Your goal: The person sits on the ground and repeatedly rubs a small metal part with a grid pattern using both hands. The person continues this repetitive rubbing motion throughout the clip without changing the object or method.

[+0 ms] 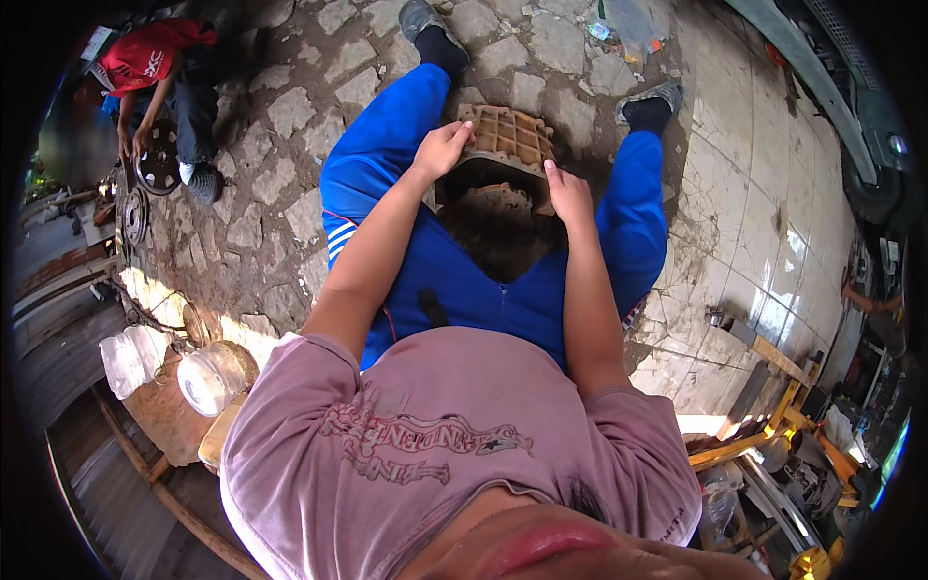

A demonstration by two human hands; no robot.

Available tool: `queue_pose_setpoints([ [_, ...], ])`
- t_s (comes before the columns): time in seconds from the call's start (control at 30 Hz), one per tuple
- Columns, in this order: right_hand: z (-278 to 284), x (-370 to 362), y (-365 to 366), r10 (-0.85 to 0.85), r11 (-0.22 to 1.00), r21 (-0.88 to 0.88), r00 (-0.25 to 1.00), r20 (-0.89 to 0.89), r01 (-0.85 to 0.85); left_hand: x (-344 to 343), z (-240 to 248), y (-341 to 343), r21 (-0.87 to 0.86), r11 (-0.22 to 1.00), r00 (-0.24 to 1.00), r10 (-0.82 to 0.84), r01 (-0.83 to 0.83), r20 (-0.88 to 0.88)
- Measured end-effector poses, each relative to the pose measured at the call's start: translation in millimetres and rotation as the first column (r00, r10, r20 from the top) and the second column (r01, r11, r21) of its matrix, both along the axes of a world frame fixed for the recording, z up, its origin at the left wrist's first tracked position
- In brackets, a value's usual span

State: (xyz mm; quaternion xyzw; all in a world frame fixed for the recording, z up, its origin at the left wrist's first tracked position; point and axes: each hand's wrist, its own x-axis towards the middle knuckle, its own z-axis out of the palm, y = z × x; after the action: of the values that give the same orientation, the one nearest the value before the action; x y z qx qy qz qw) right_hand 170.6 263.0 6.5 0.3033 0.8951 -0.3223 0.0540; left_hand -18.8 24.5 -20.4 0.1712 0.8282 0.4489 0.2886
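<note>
Left grip point(445, 148) and right grip point(570, 196) both closed on a brown ribbed plate point(514, 135), located between the spread legs. Dark hollow point(464, 184) just below shows a rough-edged brown piece point(501, 197). Left side: two translucent plastic jugs point(208, 380); contents indiscernible.

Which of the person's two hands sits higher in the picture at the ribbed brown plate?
The left hand: it is at the ribbed brown plate's left edge, while the right hand sits lower, near the lower-right corner.
</note>
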Motion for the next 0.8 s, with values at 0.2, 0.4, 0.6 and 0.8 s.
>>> queue_pose_setpoints([
  [0.2, 2, -7, 2, 0.065, 0.997, 0.041, 0.995, 0.076, -0.068, 0, -3, -2, -0.002, 1.000, 0.999, -0.007, 0.007, -0.044],
  [0.4, -8, -12, 6, 0.004, 0.998, -0.065, 0.999, 0.043, -0.001, -4, 1, 0, -0.025, 0.999, 0.995, -0.033, 0.031, -0.093],
  [0.6, -2, -14, 1, -0.020, 0.999, -0.041, 0.999, 0.026, 0.021, 1, -3, -2, 0.034, 0.999, 0.996, 0.006, -0.003, -0.094],
  [0.8, -4, -10, 7, -0.028, 0.997, -0.067, 0.999, -0.032, 0.026, 5, -1, -1, 0.028, 0.999, 0.994, -0.021, 0.025, -0.111],
])
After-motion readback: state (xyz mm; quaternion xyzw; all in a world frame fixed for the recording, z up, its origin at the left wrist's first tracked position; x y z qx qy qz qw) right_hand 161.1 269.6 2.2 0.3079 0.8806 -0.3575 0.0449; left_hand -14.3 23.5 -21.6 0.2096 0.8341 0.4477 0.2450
